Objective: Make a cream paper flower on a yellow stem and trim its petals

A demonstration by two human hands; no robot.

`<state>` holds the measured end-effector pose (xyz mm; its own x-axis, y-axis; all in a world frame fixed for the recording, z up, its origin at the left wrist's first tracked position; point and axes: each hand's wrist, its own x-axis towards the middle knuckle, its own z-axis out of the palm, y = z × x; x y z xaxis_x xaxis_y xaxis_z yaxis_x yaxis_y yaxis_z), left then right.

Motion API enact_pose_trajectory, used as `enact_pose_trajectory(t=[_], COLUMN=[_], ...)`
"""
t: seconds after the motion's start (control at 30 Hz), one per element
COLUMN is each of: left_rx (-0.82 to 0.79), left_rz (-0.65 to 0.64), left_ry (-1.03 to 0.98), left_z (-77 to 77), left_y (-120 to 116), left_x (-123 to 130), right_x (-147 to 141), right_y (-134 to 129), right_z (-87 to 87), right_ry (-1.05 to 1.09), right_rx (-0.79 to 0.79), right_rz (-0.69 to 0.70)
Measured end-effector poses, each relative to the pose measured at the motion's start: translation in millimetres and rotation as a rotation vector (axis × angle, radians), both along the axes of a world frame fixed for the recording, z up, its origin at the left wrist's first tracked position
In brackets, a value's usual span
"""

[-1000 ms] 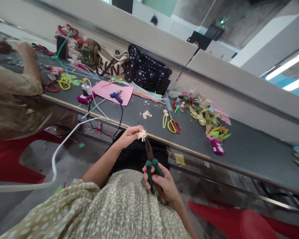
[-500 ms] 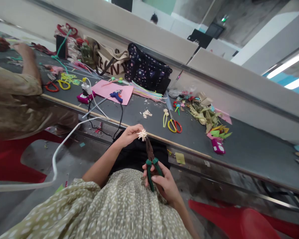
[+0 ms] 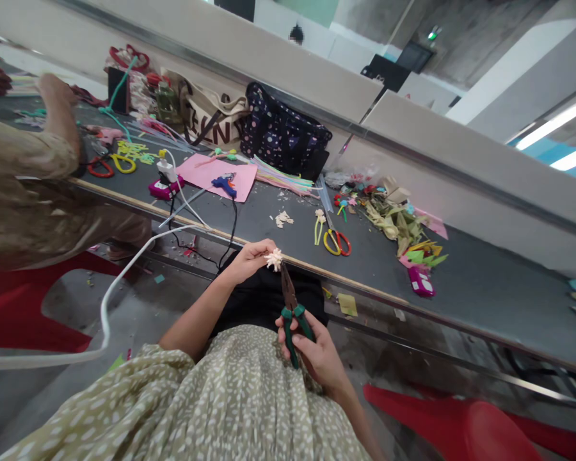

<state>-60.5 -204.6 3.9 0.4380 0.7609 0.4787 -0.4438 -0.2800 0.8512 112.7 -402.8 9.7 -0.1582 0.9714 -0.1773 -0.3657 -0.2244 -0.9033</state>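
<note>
Pinched in the fingers of my left hand (image 3: pixel 252 260) is a small cream flower-like piece (image 3: pixel 274 259) with many short petals, held just in front of the table edge. My right hand (image 3: pixel 319 352) grips green-handled long-nose pliers (image 3: pixel 291 307). The jaw tips reach the right side of the flower piece; whether they clamp a petal is too small to tell. On the table beyond lie loose cream bits (image 3: pixel 283 219), a similar cream flower on a light green stem (image 3: pixel 319 224), and scissors (image 3: pixel 336 242) with yellow and red handles.
A blue glue gun (image 3: pixel 225 185) rests on pink paper (image 3: pixel 196 169). Pastel strips (image 3: pixel 288 179) lie before a dotted dark bag (image 3: pixel 283 128). Dried husk-like leaves (image 3: pixel 388 218) are piled at right. A white cable (image 3: pixel 106 307) crosses at left, near a co-worker's arm (image 3: pixel 57 112).
My hands, the pliers and the flower piece stay almost in place. At the left, the co-worker's hands and arm have shifted slightly.
</note>
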Motion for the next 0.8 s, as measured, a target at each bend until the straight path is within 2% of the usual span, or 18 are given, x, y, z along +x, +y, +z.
enact_pose_trajectory(t=[0.27,0.5,0.8], left_rx=[-0.011,-0.152,-0.125], left_rz=[0.039,0.024,0.043], left_ry=[0.024,-0.091,-0.148], left_z=[-4.4,-4.1,-6.6], left_y=[0.6,0.7,0.8], left_x=[0.4,6.6,9.9], right_x=[1.4,1.8,-1.5], right_y=[2.1,0.3,2.2], right_z=[3.1,6.9,14.6], right_ry=[-0.156,-0.02,0.139], right_rx=[0.034,0.03,-0.022], right_rz=[-0.009,0.041,0.046])
